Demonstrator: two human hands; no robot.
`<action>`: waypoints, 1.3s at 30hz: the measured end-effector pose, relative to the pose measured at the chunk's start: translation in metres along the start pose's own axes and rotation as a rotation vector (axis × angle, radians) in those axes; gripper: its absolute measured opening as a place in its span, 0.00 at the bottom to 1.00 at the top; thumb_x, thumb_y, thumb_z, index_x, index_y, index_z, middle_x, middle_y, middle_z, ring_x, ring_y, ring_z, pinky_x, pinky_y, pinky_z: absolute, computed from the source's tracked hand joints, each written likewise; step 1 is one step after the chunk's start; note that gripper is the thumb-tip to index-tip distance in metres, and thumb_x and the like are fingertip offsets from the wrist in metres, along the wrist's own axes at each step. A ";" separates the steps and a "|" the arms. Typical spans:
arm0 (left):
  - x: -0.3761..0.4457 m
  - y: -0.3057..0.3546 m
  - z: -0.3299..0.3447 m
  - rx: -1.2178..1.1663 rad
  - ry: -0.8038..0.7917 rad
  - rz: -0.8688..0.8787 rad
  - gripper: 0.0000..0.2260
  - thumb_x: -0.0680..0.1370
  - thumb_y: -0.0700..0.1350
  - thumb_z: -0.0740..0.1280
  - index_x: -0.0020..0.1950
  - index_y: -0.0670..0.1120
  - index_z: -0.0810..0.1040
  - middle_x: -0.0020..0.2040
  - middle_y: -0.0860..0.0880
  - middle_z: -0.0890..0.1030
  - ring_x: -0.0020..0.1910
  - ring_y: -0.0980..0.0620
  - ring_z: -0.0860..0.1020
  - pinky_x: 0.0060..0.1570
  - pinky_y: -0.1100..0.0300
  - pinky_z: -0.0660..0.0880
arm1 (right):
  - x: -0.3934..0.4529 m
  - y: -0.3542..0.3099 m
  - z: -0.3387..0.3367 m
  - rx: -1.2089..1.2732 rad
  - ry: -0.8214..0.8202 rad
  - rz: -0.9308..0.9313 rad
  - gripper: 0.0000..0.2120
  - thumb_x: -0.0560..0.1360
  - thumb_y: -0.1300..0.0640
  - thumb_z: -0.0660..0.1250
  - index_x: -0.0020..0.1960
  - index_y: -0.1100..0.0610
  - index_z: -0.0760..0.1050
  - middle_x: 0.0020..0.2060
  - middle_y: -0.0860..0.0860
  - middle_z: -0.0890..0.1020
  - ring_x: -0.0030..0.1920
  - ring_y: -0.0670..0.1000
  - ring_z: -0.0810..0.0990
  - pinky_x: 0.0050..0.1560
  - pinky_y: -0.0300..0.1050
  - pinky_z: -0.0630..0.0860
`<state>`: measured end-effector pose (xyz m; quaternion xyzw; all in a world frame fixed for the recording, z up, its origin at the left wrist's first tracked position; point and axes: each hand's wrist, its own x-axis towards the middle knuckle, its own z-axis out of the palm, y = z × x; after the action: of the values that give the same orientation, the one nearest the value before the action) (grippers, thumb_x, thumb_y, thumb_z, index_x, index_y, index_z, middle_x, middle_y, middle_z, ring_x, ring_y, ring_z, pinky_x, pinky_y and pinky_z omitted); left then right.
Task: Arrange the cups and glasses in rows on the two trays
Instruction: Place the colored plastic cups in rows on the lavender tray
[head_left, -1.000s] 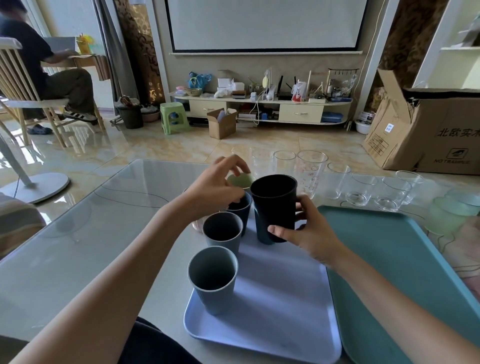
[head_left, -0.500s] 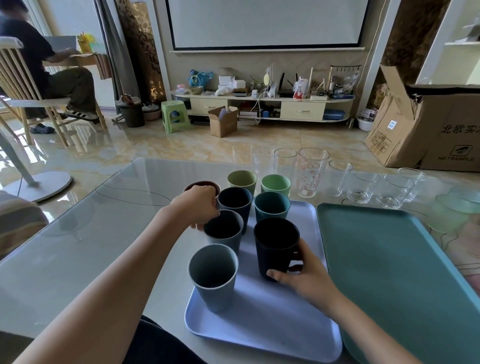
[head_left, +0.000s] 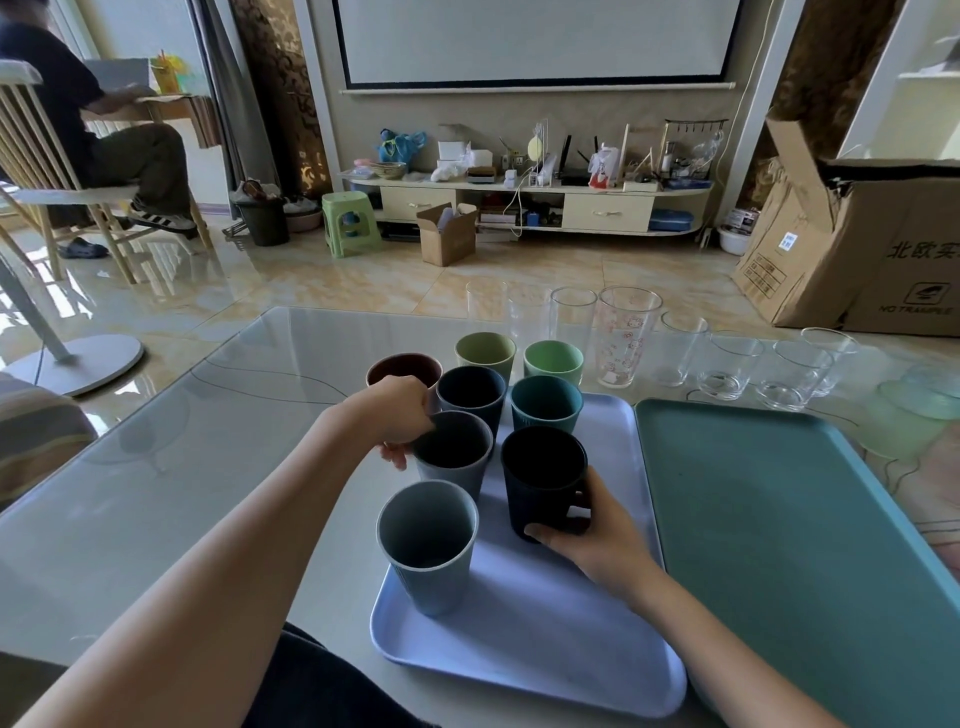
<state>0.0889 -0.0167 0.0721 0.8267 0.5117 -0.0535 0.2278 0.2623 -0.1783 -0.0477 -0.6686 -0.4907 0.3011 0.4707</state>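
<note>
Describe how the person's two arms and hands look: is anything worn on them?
Both forearms are bare as far as the picture shows them; no sleeve appears. The left hand and the right hand wear no glove, and no watch, bracelet or ring shows on the parts in view. The left fingers are mostly hidden behind the hand, so a ring there cannot be ruled out.

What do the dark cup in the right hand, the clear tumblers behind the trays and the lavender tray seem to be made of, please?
Dark cup: matte, opaque, faintly ribbed wall; probably plastic or fibre composite.
Clear tumblers: transparent with bright rims and thick bases; glass, most likely.
Lavender tray: smooth, soft sheen, rolled rim; looks like plastic.
</note>
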 end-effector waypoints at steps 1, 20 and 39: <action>0.001 0.000 0.000 -0.023 -0.005 -0.002 0.04 0.79 0.39 0.60 0.46 0.42 0.73 0.32 0.43 0.79 0.20 0.52 0.77 0.19 0.66 0.70 | 0.001 0.000 0.000 -0.003 -0.001 -0.003 0.28 0.65 0.61 0.77 0.54 0.39 0.67 0.51 0.42 0.80 0.47 0.32 0.76 0.43 0.28 0.75; 0.003 -0.008 -0.008 -0.178 -0.036 -0.021 0.08 0.79 0.43 0.61 0.43 0.41 0.75 0.33 0.45 0.80 0.24 0.51 0.80 0.26 0.64 0.74 | 0.000 0.002 -0.004 0.042 -0.070 0.049 0.29 0.67 0.62 0.76 0.57 0.43 0.65 0.53 0.45 0.77 0.50 0.45 0.79 0.47 0.38 0.78; 0.027 -0.044 0.008 0.164 0.340 0.064 0.12 0.80 0.43 0.57 0.51 0.50 0.80 0.47 0.46 0.80 0.45 0.44 0.78 0.49 0.49 0.79 | 0.000 0.010 -0.015 0.035 -0.102 0.089 0.26 0.71 0.70 0.65 0.61 0.47 0.65 0.56 0.56 0.75 0.46 0.50 0.77 0.44 0.34 0.76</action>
<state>0.0649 0.0184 0.0418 0.8554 0.5103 0.0526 0.0715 0.2789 -0.1839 -0.0515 -0.6649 -0.4787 0.3641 0.4429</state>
